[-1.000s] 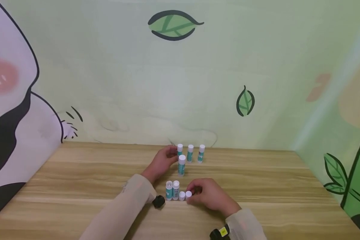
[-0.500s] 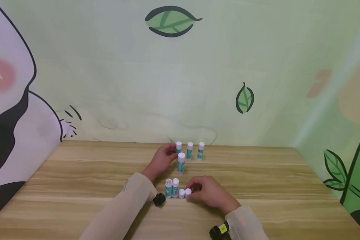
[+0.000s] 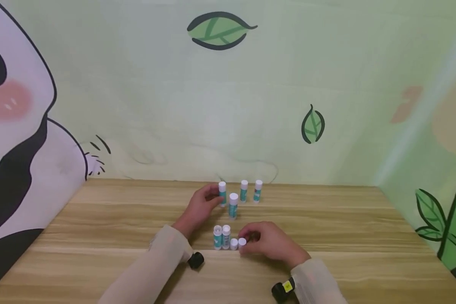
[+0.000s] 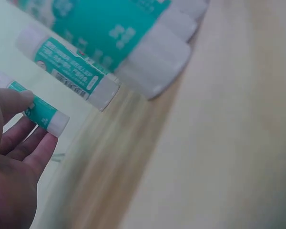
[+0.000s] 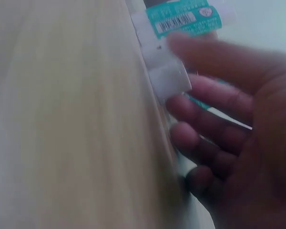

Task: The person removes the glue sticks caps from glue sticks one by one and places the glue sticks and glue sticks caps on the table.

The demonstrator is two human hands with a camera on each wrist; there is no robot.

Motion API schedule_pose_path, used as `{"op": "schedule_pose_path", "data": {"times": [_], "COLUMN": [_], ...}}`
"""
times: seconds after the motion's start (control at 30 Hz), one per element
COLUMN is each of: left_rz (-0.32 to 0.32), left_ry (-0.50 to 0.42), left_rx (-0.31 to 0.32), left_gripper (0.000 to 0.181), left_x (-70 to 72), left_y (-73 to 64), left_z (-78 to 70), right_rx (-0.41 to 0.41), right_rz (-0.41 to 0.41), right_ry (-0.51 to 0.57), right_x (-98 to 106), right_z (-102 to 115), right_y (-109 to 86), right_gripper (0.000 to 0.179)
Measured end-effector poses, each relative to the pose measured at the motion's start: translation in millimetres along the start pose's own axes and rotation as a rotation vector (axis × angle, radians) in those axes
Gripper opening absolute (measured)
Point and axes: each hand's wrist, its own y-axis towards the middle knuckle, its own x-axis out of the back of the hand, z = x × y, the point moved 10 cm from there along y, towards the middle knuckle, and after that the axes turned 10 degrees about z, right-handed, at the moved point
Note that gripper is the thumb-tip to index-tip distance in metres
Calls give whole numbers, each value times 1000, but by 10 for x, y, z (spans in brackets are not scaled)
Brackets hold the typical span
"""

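The left hand (image 3: 198, 207) pinches an upright, white-capped teal tube (image 3: 222, 196) between thumb and fingers. The right hand (image 3: 269, 240) curves about a white cap (image 3: 242, 242) on the worktop (image 3: 346, 236); whether it grips, I cannot tell. Two teal tubes (image 3: 218, 240) stand between the hands.

Wooden tabletop (image 3: 346, 236), green backdrop (image 3: 251, 93), printed leaves (image 3: 221, 33)

No words can be read. At the upper left of the left wrist view, a tube (image 4: 69, 69) has blurry white writing (image 4: 69, 61) and a barcode (image 4: 70, 85). At the top of the right wrist view, a second tube (image 5: 187, 19) has a striped code (image 5: 176, 22) and a round sign (image 5: 206, 12).
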Motion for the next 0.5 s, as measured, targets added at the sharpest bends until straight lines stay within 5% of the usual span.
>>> {"op": "schedule_pose_path", "data": {"times": [0.23, 0.5], "left_rz": [-2, -7], "left_ry": [-18, -7], "left_rx": [-22, -68], "left_gripper": [31, 26], "left_x": [77, 151], "left_y": [-220, -558], "left_z": [-20, -195], "right_rx": [-6, -3], "right_rz": [-21, -143], "right_ry": [5, 39], "right_x": [88, 215], "right_z": [27, 192], "right_y": [-36, -68], "right_gripper": [31, 24]}}
